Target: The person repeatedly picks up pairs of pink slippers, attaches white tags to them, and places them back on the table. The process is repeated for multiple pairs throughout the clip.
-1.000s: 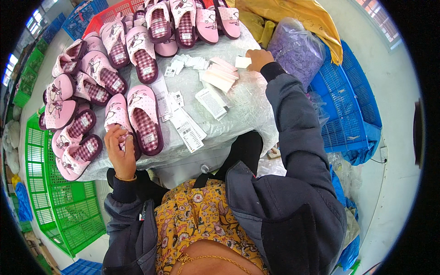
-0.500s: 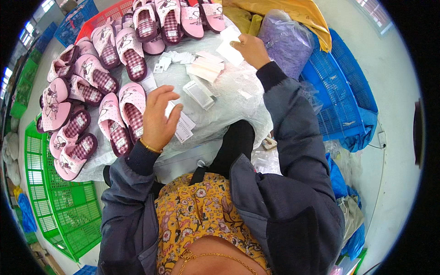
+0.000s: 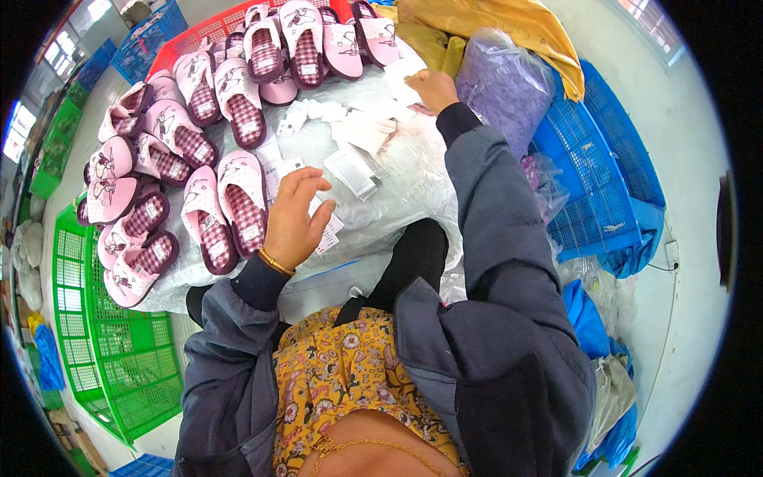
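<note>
My right hand (image 3: 435, 90) is closed on a white paper sheet (image 3: 403, 79) at the far side of the plastic-covered work surface (image 3: 413, 171). Its fingertips are curled and partly hidden. My left hand (image 3: 298, 219) hovers nearer me, thumb and fingers apart, with nothing seen in it. Partly under it lies a white printed tag (image 3: 330, 236). Just left of that hand rests a pair of pink slippers with checked insoles, the nearer one being this slipper (image 3: 243, 199). Between my hands are a stack of white tags (image 3: 352, 172) and pale pink papers (image 3: 364, 131).
Many more pink slippers (image 3: 169, 123) crowd the left and back of the surface. A green crate (image 3: 119, 350) stands at the left, blue crates (image 3: 592, 167) at the right. Behind my right hand sit a bag of purple material (image 3: 505, 87) and a yellow cloth (image 3: 493, 24).
My left hand has shifted slightly right and toward me relative to the slippers. The right hand still grips the white sheet, now lower against the surface. The whole view has shifted a little.
</note>
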{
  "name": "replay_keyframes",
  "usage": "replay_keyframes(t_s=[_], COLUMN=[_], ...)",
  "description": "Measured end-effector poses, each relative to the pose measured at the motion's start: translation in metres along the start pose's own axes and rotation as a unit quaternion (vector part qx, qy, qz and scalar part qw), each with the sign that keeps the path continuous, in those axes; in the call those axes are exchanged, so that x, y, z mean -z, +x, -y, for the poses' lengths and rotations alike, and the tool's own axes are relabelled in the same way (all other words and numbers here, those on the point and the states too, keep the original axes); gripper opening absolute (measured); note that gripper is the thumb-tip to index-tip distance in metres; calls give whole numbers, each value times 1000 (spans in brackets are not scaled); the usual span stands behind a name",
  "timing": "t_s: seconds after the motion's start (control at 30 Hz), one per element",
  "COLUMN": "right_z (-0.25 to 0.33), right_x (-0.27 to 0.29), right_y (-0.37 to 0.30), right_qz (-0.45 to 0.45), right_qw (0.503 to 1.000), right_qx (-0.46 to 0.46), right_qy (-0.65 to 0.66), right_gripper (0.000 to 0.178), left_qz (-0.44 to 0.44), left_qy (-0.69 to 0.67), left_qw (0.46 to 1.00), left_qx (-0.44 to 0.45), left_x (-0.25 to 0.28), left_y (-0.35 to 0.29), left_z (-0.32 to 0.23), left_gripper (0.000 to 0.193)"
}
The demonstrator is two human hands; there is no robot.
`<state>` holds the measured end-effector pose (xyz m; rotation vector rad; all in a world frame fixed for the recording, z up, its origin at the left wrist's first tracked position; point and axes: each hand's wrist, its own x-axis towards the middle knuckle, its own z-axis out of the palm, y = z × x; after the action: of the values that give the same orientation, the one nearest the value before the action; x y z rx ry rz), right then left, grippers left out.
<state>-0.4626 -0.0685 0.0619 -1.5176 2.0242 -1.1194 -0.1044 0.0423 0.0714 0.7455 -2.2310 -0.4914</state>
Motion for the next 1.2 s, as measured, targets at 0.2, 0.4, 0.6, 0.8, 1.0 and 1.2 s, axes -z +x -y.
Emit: replay_keyframes(t_s=[0.2, 0.4, 0.6, 0.8, 1.0, 1.2], right_z=[63, 83, 31, -2, -4, -17], right_x=[-3, -31, -39, -34, -45, -52], right_y=[-118, -222, -289, -291, -263, -248], right_qz=[30, 53, -68, -201, -213, -199], right_qw=[986, 936, 966, 970, 925, 908], right_qx=[60, -67, 0, 131, 246, 258], right_qy=[154, 342, 249, -31, -196, -264], right_gripper=[29, 34, 17, 19, 15, 15], left_qz=[-110, -82, -68, 50, 153, 151], left_qy=[63, 79, -21, -200, -433, -445], left_qw=[987, 963, 996, 974, 857, 840], left_qx=[-100, -246, -59, 97, 235, 272], left_x=[-19, -30, -43, -80, -140, -171], left_y=[34, 36, 43, 90, 110, 117], left_z=[-15, -5, -10, -15, -9, 6], left_gripper=[48, 36, 10, 27, 25, 27])
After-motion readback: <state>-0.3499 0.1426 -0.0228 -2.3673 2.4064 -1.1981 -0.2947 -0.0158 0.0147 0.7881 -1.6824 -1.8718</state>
